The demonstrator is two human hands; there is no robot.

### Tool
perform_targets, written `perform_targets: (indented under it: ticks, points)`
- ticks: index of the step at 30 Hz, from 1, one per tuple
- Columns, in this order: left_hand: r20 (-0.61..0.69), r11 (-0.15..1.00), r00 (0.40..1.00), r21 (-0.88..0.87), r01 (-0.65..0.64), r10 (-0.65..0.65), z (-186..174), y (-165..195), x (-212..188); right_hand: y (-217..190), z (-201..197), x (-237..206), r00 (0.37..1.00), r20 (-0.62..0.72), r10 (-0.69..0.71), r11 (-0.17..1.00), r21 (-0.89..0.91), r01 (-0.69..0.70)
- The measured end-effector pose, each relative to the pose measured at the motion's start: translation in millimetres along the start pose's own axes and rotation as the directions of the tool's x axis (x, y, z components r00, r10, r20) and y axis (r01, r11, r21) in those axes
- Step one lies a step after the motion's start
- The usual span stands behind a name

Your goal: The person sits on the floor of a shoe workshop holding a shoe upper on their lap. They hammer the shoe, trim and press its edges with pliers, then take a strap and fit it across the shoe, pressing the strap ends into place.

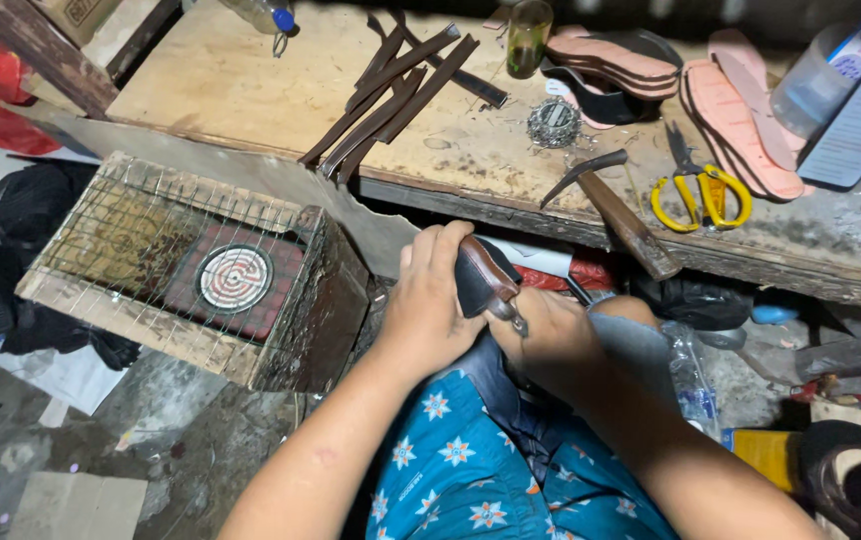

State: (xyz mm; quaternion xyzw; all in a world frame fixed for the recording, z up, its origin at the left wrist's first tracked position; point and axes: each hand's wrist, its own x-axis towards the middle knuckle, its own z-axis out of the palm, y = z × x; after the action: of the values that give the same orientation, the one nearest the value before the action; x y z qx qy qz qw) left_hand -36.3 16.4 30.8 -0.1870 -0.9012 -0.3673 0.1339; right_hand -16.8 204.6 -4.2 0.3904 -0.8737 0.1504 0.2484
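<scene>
Both bare forearms are brought in from the bottom edge of the frame and angled up toward its centre, the left from lower left, the right from lower right. The left hand (429,310) is raised just left of centre, its fingers curled over and closed in a grip, knuckles turned toward the camera. The right hand (551,335) is pressed close beside it, slightly lower, fingers folded under and likewise clenched

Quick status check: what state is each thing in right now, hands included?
Left hand: closed around the black and brown leather shoe piece.
Right hand: gripping the same piece from below.
Yellow-handled scissors: shut, lying flat on the wooden workbench.
Hammer: lying at the bench edge, unheld.
Coil heater in a wire-mesh box: coil dark, not glowing.
</scene>
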Motion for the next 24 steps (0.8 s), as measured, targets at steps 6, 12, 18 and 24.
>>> perform_targets:
  ticks: [6, 12, 18, 24]
  points:
    - [0.002, 0.998, 0.999, -0.041, -0.038, 0.038, -9.8, -8.7, -1.9, -20.2, -8.5, -0.2, 0.883, 0.269, 0.385, 0.745, 0.475, -0.469]
    - [-0.003, 0.991, 0.995, -0.093, -0.096, 0.096, -8.9, -10.7, -9.3, -28.4, -19.3, -6.0, 0.678, 0.615, 0.404, 0.495, 0.476, -0.727]
    - [-0.041, 0.986, 0.991, -0.104, -0.134, 0.13, -12.2, -14.2, -7.2, -28.2, -25.6, -8.6, 0.745, 0.533, 0.4, 0.496, 0.558, -0.666]
    - [-0.008, 0.977, 0.987, -0.143, -0.158, 0.159, -10.1, -11.3, -15.5, -25.2, -26.7, -7.6, 0.456, 0.763, 0.458, 0.164, 0.432, -0.887]
